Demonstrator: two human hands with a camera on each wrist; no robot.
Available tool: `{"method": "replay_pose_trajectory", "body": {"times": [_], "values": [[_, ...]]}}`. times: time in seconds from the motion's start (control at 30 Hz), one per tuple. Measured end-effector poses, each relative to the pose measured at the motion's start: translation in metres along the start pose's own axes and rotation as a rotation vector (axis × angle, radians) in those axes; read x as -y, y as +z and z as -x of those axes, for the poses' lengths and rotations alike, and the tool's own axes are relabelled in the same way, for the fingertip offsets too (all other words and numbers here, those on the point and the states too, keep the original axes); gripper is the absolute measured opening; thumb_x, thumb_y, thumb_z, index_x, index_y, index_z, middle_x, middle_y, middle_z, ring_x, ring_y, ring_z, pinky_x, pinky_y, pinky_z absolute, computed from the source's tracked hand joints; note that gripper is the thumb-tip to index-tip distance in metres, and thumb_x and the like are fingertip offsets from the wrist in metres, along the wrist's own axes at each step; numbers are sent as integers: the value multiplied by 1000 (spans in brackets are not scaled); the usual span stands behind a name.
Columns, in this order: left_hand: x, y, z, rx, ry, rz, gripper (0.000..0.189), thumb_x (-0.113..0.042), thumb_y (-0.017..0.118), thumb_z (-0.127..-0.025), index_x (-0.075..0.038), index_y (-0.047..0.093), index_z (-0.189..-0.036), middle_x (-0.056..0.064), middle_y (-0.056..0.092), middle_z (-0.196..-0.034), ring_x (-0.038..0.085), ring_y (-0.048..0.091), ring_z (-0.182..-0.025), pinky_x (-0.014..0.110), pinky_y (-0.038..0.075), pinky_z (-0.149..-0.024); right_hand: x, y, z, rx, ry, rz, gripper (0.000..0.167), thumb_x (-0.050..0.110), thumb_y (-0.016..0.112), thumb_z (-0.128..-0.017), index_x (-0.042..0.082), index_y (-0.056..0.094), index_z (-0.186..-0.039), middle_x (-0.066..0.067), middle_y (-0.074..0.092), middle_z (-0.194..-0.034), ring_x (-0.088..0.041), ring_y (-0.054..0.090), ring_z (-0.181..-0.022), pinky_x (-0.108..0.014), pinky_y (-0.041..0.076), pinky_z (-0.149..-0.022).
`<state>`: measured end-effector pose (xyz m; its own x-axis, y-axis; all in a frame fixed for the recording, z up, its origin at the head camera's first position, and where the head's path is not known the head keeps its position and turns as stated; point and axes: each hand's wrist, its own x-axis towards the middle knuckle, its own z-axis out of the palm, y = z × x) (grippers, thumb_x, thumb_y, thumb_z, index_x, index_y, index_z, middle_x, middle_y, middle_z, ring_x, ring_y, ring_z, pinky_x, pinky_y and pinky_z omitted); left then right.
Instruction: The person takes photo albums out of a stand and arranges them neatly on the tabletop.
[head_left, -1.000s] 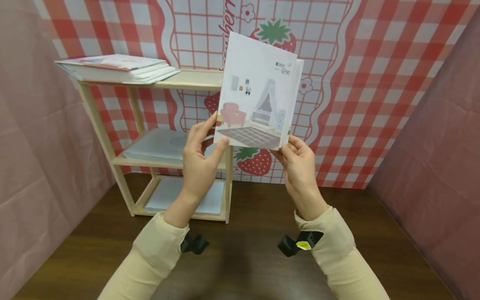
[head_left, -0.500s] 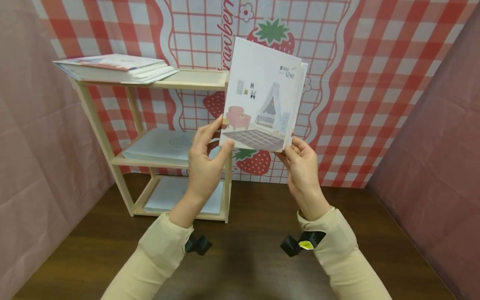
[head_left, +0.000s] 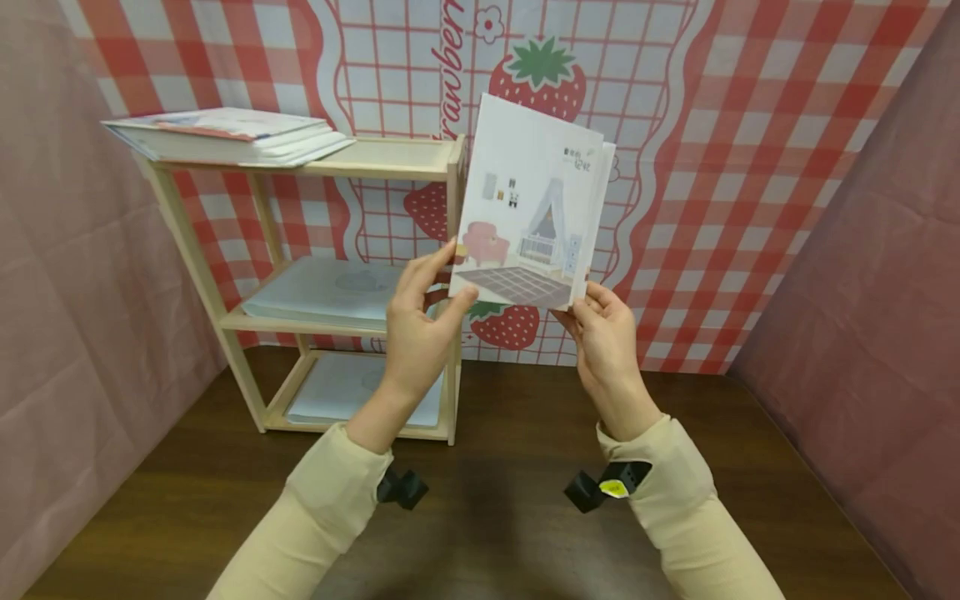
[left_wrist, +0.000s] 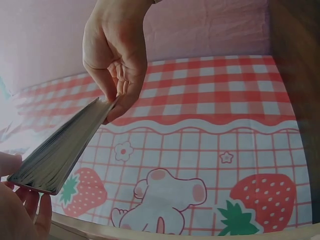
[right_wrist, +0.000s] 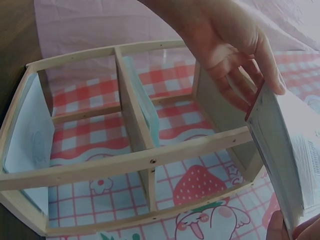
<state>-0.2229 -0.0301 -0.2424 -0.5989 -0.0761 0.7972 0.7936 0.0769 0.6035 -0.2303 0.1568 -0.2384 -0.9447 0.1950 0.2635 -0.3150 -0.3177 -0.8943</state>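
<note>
A thick white book [head_left: 525,208] is held up in front of the shelf's right side, slightly tilted. Its cover shows a pink armchair, a tent and a barcode. My left hand [head_left: 420,325] grips its lower left corner, thumb on the cover and fingers behind. The lower right corner is pinched by my right hand [head_left: 606,346]. In the left wrist view the book's page edges [left_wrist: 60,150] face the camera, fanned slightly apart. The right wrist view shows the book [right_wrist: 285,155] between both hands, its bottom part cut off by the frame.
A three-tier wooden shelf [head_left: 337,329] stands at left on a dark wooden table [head_left: 517,467]. Several stacked books [head_left: 232,137] lie on its top tier, left side. Pale blue mats line the lower tiers. A checked strawberry cloth [head_left: 750,167] hangs behind, pink cloths at the sides.
Both hands have moved the book a little to the right and down in the head view. Each keeps its hold on a lower corner.
</note>
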Motion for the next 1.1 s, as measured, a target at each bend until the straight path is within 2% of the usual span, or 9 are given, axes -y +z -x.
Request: {"method": "replay_pose_trajectory", "body": {"times": [0.13,0.27,0.37,0.53,0.77,0.9,1.1], "values": [[4,1,1,2,-24,1,50,-3,65,-81,-7,51,-128,10,53,-112,20,53,-91,28,51,-77,-2,-3,-1,-6,10,1,23,-2,37,-94,-3,47,-114,4,64,-86,-8,61,-86,-23,49,-84],[7,2,2,5,-47,5,51,-4,65,-80,-7,51,-129,10,53,-111,18,53,-91,28,51,-79,-3,-5,-2,-7,18,10,29,-2,36,-94,-8,43,-122,4,63,-88,-8,61,-88,-23,48,-85],[10,3,3,10,-56,5,50,-6,66,-81,-7,51,-128,10,53,-111,21,53,-92,27,51,-79,-5,-7,-1,-13,31,16,34,-1,36,-95,-11,38,-128,3,62,-90,-8,61,-89,-25,47,-88],[13,6,7,15,-102,-3,50,-5,66,-81,-6,51,-129,12,53,-112,23,53,-93,28,50,-80,-10,-10,-1,-20,48,18,36,-2,35,-95,-12,36,-130,2,61,-92,-6,60,-90,-25,47,-89],[-8,9,11,4,-157,-28,48,4,63,-80,7,49,-126,23,53,-108,29,54,-91,35,51,-81,-16,-15,-3,-34,61,43,35,-3,34,-95,-13,36,-128,1,59,-93,-6,60,-88,-24,47,-88],[-7,11,12,-4,-181,-39,48,4,63,-79,7,49,-125,21,54,-108,29,56,-91,33,50,-82,-19,-18,-5,-40,69,41,35,-3,34,-95,-13,36,-128,0,59,-94,-5,59,-88,-23,47,-87],[24,15,18,-22,-175,-23,49,-2,67,-79,-1,52,-126,17,56,-111,26,58,-93,32,51,-81,-24,-22,-5,-49,85,49,37,-3,35,-95,-12,35,-130,-7,56,-105,-5,59,-88,-22,47,-86]]}}
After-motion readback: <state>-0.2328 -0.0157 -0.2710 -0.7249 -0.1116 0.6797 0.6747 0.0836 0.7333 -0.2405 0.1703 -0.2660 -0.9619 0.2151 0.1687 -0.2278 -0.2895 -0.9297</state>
